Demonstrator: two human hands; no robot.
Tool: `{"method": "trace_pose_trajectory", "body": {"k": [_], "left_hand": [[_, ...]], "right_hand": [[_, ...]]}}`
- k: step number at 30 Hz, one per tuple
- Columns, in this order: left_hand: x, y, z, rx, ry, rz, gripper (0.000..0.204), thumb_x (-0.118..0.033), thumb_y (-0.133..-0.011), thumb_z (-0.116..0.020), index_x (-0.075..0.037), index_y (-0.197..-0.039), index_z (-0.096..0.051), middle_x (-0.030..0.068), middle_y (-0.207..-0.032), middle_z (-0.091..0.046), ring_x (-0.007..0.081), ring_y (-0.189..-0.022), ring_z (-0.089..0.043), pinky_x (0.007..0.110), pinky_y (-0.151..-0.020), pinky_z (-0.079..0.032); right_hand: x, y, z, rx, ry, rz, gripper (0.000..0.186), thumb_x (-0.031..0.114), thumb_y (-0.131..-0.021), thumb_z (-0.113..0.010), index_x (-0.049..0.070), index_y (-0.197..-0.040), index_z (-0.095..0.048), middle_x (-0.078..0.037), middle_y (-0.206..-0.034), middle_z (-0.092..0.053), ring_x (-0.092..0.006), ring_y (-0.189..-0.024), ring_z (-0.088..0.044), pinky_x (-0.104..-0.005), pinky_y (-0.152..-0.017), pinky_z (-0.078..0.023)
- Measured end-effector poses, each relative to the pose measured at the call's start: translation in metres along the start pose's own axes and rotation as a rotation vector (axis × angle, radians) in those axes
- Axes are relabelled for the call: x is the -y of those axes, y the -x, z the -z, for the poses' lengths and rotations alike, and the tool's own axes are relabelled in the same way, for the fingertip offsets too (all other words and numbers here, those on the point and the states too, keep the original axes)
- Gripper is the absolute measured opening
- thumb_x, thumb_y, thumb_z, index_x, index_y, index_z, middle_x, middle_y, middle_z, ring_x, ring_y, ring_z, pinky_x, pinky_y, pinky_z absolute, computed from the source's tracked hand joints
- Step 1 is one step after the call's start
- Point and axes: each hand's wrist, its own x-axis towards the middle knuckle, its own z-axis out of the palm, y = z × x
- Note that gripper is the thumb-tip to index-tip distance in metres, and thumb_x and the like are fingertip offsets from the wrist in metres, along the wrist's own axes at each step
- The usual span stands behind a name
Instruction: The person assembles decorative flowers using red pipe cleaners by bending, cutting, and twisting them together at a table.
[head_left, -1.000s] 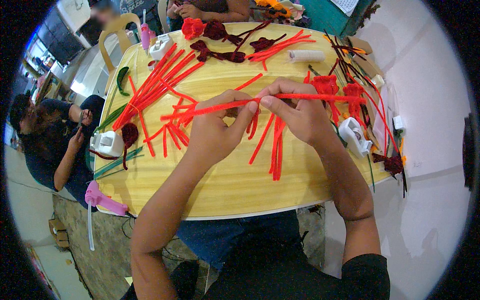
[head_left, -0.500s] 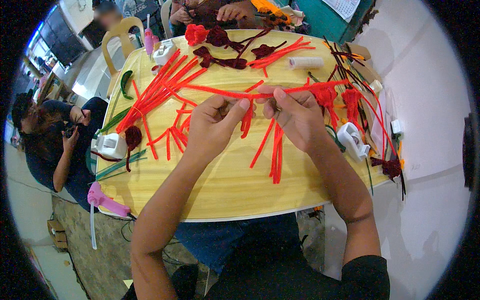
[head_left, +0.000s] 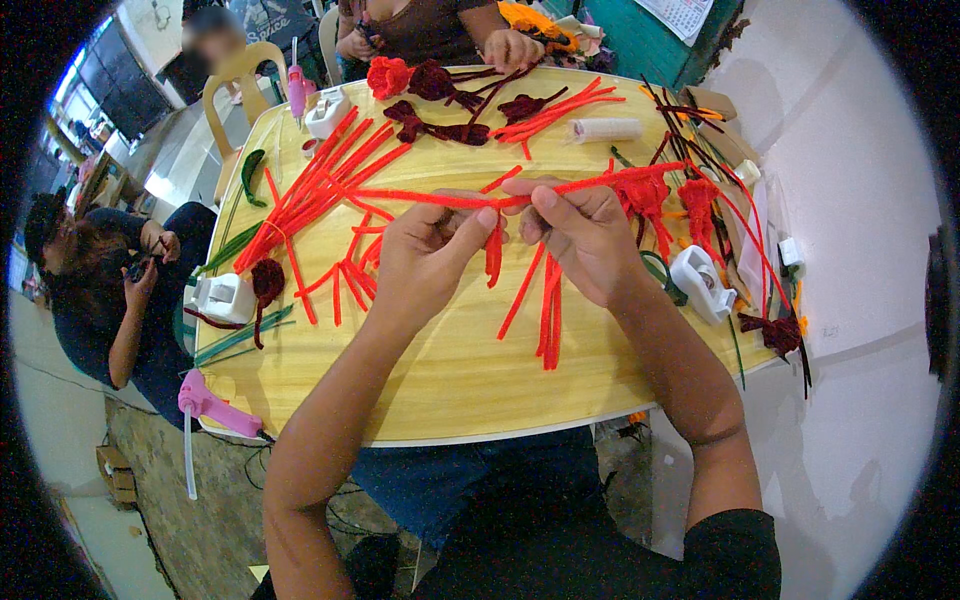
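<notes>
Above the middle of the table, my left hand (head_left: 428,255) and my right hand (head_left: 588,238) pinch a long red pipe cleaner (head_left: 632,176) close together. It stretches out sideways past both hands. Folded red ends (head_left: 494,255) hang down beside my left thumb. My right thumb and fingers press on the strand just right of the left fingertips; the exact joint is partly covered by the fingers. Under my hands lie loose red pipe cleaners (head_left: 550,320), and a branching red piece (head_left: 350,272) rests beside my left wrist.
A bundle of red pipe cleaners (head_left: 315,195) lies left, near a white tape dispenser (head_left: 222,298) and a pink glue gun (head_left: 218,408). Another dispenser (head_left: 702,283) and red fuzzy flowers (head_left: 645,195) are right. Dark red pieces (head_left: 432,82) lie at the far side, where another person's hand (head_left: 513,50) reaches.
My right fingers have shifted slightly along the strand, and its left stretch now runs a little lower. Across the table, the other person's hand has moved right.
</notes>
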Motion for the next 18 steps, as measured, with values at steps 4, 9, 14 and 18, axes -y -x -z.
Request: {"method": "trace_pose_trajectory", "body": {"k": [4, 9, 14, 18], "left_hand": [[0.000, 0.000, 0.000, -0.041, 0.038, 0.026, 0.019, -0.016, -0.091, -0.063, 0.001, -0.099, -0.063, 0.0076, -0.088, -0.067, 0.0128, -0.077, -0.063, 0.027, -0.074, -0.051], [-0.008, -0.002, -0.002, -0.023, 0.221, 0.111, 0.017, -0.015, -0.090, -0.064, 0.001, -0.094, -0.063, 0.0060, -0.079, -0.065, 0.0102, -0.069, -0.062, 0.024, -0.063, -0.053], [-0.006, -0.002, 0.002, 0.004, 0.174, 0.089, 0.016, -0.014, -0.090, -0.064, 0.002, -0.093, -0.062, 0.0065, -0.080, -0.065, 0.0106, -0.068, -0.063, 0.025, -0.062, -0.055], [-0.009, -0.001, -0.002, -0.011, 0.177, 0.094, 0.016, -0.013, -0.089, -0.065, 0.001, -0.093, -0.061, 0.0067, -0.080, -0.066, 0.0101, -0.068, -0.062, 0.024, -0.062, -0.054]], "right_hand": [[0.008, 0.002, -0.011, -0.051, 0.350, 0.117, 0.023, 0.013, -0.089, -0.065, 0.004, -0.110, -0.067, -0.003, -0.090, -0.062, -0.0108, -0.080, -0.058, -0.0241, -0.072, -0.047], [0.011, -0.004, 0.002, 0.185, 0.869, 0.648, 0.021, 0.005, -0.082, -0.067, 0.006, -0.102, -0.066, -0.007, -0.094, -0.061, -0.0198, -0.086, -0.062, -0.0277, -0.074, -0.049], [0.017, 0.000, -0.004, 0.228, 1.031, 0.747, 0.018, 0.001, -0.077, -0.069, 0.005, -0.094, -0.067, -0.009, -0.092, -0.062, -0.0239, -0.085, -0.063, -0.0320, -0.072, -0.052], [0.016, -0.001, 0.000, 0.213, 1.064, 0.794, 0.018, -0.001, -0.072, -0.072, 0.005, -0.089, -0.067, -0.010, -0.092, -0.064, -0.0233, -0.083, -0.064, -0.0319, -0.070, -0.052]]}}
